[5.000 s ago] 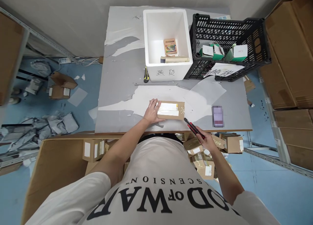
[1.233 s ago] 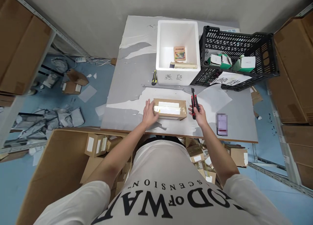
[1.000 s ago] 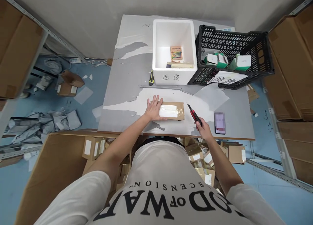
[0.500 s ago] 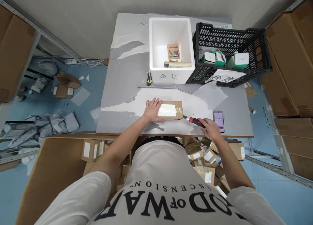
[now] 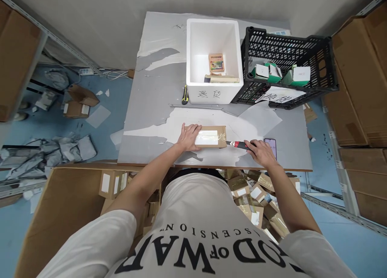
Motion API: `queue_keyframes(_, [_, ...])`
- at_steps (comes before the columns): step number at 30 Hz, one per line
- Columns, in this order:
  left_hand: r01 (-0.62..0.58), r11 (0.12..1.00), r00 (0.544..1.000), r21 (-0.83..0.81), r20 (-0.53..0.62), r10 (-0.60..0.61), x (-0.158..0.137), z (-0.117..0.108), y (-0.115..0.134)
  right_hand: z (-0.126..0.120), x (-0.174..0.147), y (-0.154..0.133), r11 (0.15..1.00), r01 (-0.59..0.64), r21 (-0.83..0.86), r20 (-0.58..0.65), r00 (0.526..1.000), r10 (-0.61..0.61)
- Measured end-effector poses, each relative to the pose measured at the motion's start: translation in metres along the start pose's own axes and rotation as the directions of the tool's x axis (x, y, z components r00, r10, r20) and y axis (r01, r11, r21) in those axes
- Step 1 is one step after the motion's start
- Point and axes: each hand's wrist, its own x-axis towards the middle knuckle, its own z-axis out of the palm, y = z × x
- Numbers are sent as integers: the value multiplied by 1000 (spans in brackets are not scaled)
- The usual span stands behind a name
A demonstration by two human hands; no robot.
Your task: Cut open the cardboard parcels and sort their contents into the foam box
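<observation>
A small cardboard box [image 5: 207, 137] with a white label and clear tape lies on the table in front of me. My left hand [image 5: 189, 137] grips its left end, fingers over the far side and thumb along the near side. In my right hand [image 5: 259, 152] is a red and black utility knife [image 5: 241, 145], its fingers closed round the handle. The blade points left and meets the right end of the box; whether it is in the cardboard I cannot tell. A phone [image 5: 271, 148] lies just beyond my right hand, partly covered by it.
The table [image 5: 157, 88] holds a white foam box [image 5: 211, 93] with books inside. Beside it stands a black crate [image 5: 290, 44] with green and white boxes. A yellow and black cutter [image 5: 185, 95] lies left of the foam box. Many parcels [image 5: 255, 193] fill the space below the near edge.
The knife has turned a little more level at the box's right end, and my right hand has shifted slightly up and over the phone. My left hand stays on the box.
</observation>
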Motion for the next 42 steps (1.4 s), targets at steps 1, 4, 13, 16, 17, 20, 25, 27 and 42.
queue_keyframes(1, [3,1000,1000,-5,0,-3,0,0,0,-2,3,0,1000,2,0,8,1000,-2])
queue_keyframes(4, [40,999,999,-20,-11,-40,0,1,0,-4,11,-5,1000,-18,9,48,999,17])
queue_keyframes(13, [67,997,997,-36,-35,-68,-2,3,0,-2,12,-11,998,-39,-43,27,999,41])
queue_keyframes(16, [62,997,997,-39,-45,-64,-2,4,-1,-2,13,-5,999,-25,-38,5,1000,25])
queue_keyframes(17, [63,997,997,-40,-45,-65,-2,3,-1,-1,12,-3,999,-29,-19,3,1000,29])
queue_keyframes(20, [72,996,996,-45,-43,-74,-2,2,0,4,2,-1,987,-66,148,15,998,65])
queue_keyframes(25, [82,996,996,-45,-42,-84,-4,1,3,19,-10,-13,648,-270,712,68,945,318])
queue_keyframes(27, [85,996,996,-36,-35,-86,-5,1,5,23,-5,-23,401,-328,855,182,915,361])
queue_keyframes(42, [69,998,997,-10,-38,-69,-8,1,8,8,13,-43,39,-368,929,336,883,328])
